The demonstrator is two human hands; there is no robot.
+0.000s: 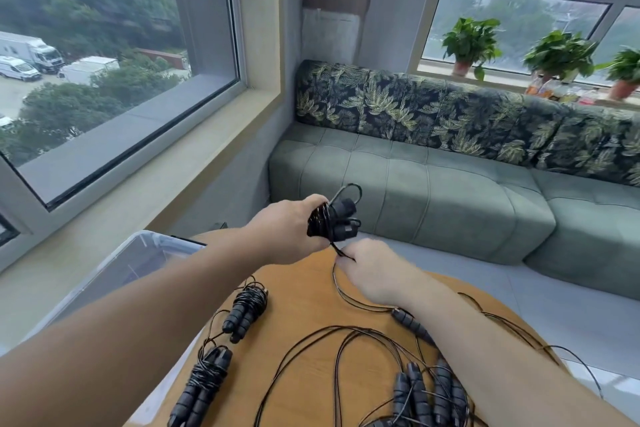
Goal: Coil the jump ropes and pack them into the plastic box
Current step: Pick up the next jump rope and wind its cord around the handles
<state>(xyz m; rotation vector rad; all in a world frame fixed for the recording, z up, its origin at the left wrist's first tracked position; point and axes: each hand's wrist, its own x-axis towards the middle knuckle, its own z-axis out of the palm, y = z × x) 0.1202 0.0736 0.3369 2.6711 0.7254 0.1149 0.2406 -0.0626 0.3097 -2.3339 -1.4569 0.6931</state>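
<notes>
My left hand [292,229] grips a black jump rope bundle [334,219], its two handles wrapped with cord, held above the far edge of the round wooden table [304,291]. My right hand [372,271] pinches the thin cord [341,252] trailing from that bundle. Two coiled jump ropes lie on the table: one [247,310] near the middle left, another [204,381] at the near left. A tangle of loose ropes and handles [422,392] lies at the near right. The clear plastic box [138,253] stands left of the table, partly hidden by my left arm.
A green sofa [433,198] with leaf-patterned cushions runs beyond the table. Potted plants [471,42] stand on the far windowsill. A large window [114,80] and its sill are to the left. Loose cord hangs over the table's right edge.
</notes>
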